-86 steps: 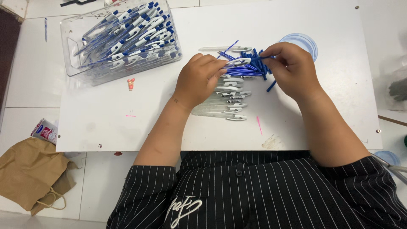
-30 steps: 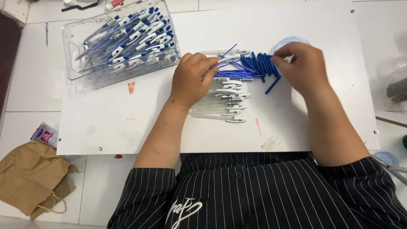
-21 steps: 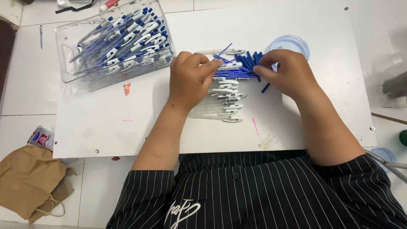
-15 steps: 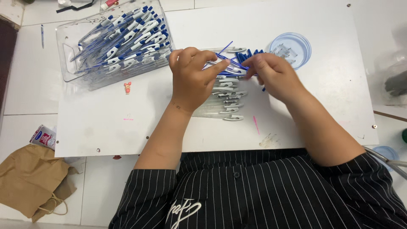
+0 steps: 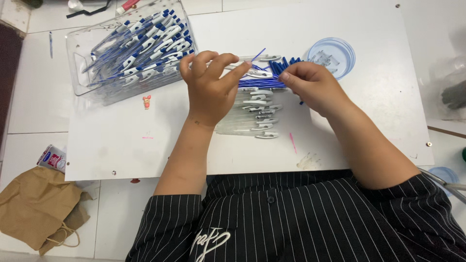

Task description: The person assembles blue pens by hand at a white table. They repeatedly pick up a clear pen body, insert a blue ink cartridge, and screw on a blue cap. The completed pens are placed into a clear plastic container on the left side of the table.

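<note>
**Two hands at a pile of pen parts**

The left hand [image 5: 211,85] hovers over the white board [image 5: 121,140] with its fingers spread and loosely curled; thumb and forefinger pinch one clear pen barrel [image 5: 259,73] by its end. The right hand [image 5: 313,85] is closed into a pinch, its fingertips holding a thin blue refill [image 5: 264,83] that lies level between the two hands. The hands are near each other, not touching.

Just below them lies a row of clear pen barrels [image 5: 252,114] with white clips, side by side on the board. Blue refills [image 5: 284,64] are heaped behind the right hand.

A clear plastic tray [image 5: 80,53] at the upper left holds finished blue-and-white pens [image 5: 141,43]. A round, pale blue lid [image 5: 332,56] sits at the upper right. On the floor at lower left lie a small printed packet [image 5: 52,157] and a brown paper bag [image 5: 36,206].
</note>
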